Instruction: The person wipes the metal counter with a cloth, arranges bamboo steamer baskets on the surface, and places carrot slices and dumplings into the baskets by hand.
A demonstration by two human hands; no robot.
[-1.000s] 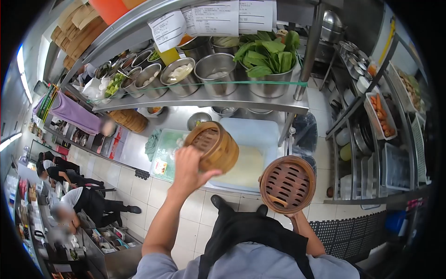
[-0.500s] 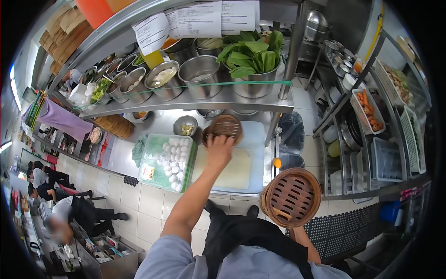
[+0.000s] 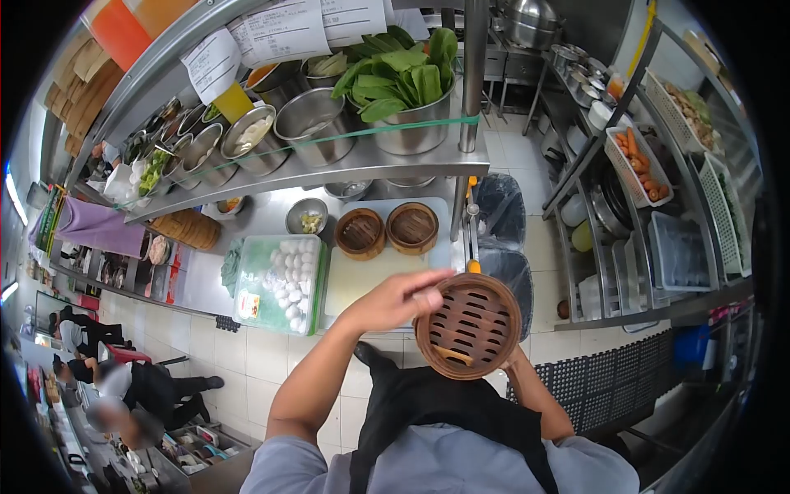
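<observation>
Bamboo steamer [image 3: 467, 325] borne from below on the right hand [image 3: 517, 361], in a holding grip with fingers mostly hidden. Round, so without a long axis. Just right of the left hand [image 3: 391, 303], with wide grip, straight fingers over the rim; contact hard to tell. Farther off, on a pale board [image 3: 362, 272] atop the table [image 3: 206, 280], two more steamers [image 3: 360, 233] side by side.

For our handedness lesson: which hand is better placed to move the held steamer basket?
Probably the left hand: open, and at the steamer basket; the right hand seems busy supporting it underneath.
</observation>
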